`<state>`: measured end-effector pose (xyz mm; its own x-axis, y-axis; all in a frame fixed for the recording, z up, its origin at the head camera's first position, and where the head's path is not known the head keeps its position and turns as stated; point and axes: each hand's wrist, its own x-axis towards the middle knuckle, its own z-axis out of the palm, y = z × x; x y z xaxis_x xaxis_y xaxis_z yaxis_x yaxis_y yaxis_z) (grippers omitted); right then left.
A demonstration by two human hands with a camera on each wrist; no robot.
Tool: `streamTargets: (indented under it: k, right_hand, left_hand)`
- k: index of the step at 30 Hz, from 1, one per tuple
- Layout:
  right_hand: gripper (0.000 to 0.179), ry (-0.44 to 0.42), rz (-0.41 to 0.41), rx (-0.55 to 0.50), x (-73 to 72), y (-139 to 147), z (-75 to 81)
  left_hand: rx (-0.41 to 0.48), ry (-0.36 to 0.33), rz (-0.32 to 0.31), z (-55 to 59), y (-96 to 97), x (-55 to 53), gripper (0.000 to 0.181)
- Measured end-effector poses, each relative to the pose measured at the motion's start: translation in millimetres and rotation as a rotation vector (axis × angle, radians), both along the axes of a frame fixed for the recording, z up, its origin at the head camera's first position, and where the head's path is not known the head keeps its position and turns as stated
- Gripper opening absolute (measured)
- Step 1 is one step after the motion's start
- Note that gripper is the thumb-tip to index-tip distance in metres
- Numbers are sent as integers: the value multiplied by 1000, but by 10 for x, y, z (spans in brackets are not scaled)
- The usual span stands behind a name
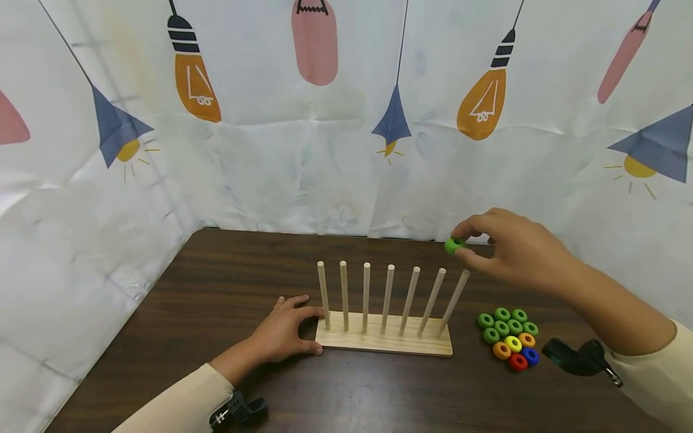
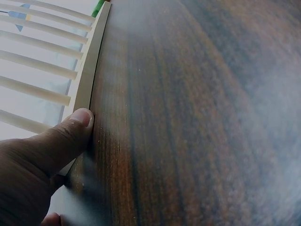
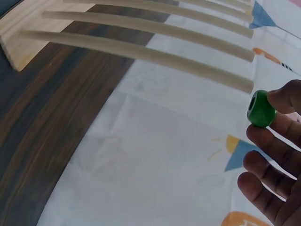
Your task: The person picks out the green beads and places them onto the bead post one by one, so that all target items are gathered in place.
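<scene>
The right hand [image 1: 517,246] is raised above the far part of the desk [image 1: 243,264], its grip clamped on a green ring [image 1: 453,246]. The ring sits right at the fingertips, pinched between thumb and finger, well out from the palm; in the right wrist view its dark hole shows on the side turned away from the palm.

In the head view, the held ring appears just above the tip of the rightmost peg [image 1: 453,304], slightly to its left, with a small gap visible between them. That peg is one of seven pegs [image 1: 366,297] standing in a row on a pale wooden base [image 1: 373,340], which lies flat on the desk.

The left hand [image 1: 281,331] is at the base's left end, its grip closed over that end: the thumb presses along the near edge and the index finger touches the far side. The left wrist view is dim and hazy, and I cannot tell from it how the other fingers lie.

To the right of the base, well below the held ring in the head view, a close cluster rests on the desk: seven green rings [image 1: 491,335], a yellow ring [image 1: 506,344], two orange rings [image 1: 495,352], a blue ring [image 1: 535,359] and a red ring [image 1: 513,365]. Behind the desk hangs a white cloth [image 1: 260,168] printed with lamps and bulbs.
</scene>
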<state>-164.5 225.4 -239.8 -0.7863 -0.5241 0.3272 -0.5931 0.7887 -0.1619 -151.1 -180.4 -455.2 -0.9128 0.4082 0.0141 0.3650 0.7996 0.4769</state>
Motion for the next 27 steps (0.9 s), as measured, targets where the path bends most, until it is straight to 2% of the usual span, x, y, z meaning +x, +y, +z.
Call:
streamTargets:
  k: [5, 13, 27]
  right_hand:
    - [20, -7, 48, -18, -10, -117, 25]
    - [18, -11, 74, -21, -4, -289, 61]
    - [17, -70, 135, -34, -9, -569, 62]
  left_hand:
    - [-2, 9, -2, 5, -1, 0, 64]
    - [3, 6, 0, -7, -5, 3, 63]
    - [14, 2, 1, 7, -3, 17, 64]
